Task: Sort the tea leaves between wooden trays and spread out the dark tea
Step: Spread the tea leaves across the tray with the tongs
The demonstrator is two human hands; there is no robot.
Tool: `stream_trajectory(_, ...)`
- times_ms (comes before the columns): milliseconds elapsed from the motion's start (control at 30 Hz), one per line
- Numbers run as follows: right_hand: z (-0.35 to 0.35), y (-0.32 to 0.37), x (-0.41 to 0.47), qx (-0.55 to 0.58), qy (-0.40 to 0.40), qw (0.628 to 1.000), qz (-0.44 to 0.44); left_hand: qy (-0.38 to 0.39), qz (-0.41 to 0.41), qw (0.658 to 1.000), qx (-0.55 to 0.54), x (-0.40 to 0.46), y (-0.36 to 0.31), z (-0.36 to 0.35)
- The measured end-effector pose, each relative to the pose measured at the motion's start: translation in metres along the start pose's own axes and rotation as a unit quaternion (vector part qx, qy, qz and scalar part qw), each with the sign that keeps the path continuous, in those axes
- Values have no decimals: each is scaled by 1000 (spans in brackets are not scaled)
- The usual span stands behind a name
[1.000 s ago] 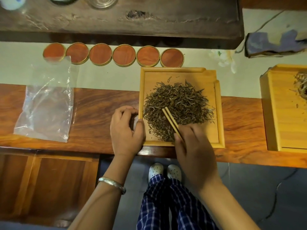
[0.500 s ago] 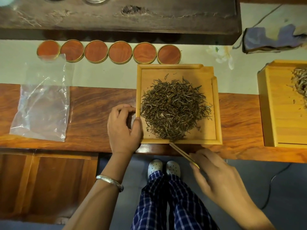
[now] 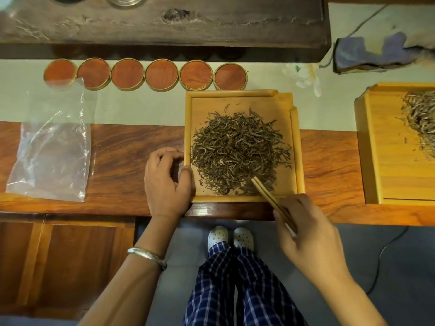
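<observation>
A light wooden tray (image 3: 297, 147) sits at the table's front edge with a loose mound of dark tea (image 3: 237, 151) in it. My left hand (image 3: 168, 182) grips the tray's left front corner, thumb over the rim. My right hand (image 3: 306, 234) holds wooden tweezers (image 3: 270, 198), whose tips touch the near right edge of the dark tea. A second wooden tray (image 3: 381, 161) stands at the right, holding paler tea (image 3: 421, 121) that is cut off by the frame edge.
Several round wooden coasters (image 3: 162, 75) line up behind the tray. A clear plastic bag (image 3: 51, 149) lies at the left. A dark wooden slab (image 3: 164, 22) runs across the back; a bluish cloth (image 3: 376, 52) lies back right. My legs are below the table edge.
My right hand drew the tweezers back out of the pile and off the tray's front rim, then brought the tips back onto the pile's near right edge. My left hand kept its hold.
</observation>
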State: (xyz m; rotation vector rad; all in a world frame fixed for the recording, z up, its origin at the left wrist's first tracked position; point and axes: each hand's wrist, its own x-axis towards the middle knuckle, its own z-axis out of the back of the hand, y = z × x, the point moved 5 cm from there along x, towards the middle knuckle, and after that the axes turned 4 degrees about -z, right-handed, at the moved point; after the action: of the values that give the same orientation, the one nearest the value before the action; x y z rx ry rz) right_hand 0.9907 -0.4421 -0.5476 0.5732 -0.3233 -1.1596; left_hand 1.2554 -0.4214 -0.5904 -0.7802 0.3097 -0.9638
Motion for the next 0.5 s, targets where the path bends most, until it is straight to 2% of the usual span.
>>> stream_trajectory(67, 2, -1, -1, 6, -15, 1000, -9, 0, 2, 1000, 0, 0, 0, 0)
stream_trajectory(233, -12, 19, 3, 6, -21, 999, 34, -1, 1, 1000, 0, -1, 0, 0)
stream_trajectory(400, -1, 0, -2, 19, -34, 999, -29, 2, -2, 1000, -4, 0, 1, 0)
stream_trajectory(500, 3, 10, 6, 34, -65, 997, -6, -1, -2, 1000, -24, 1, 0, 1)
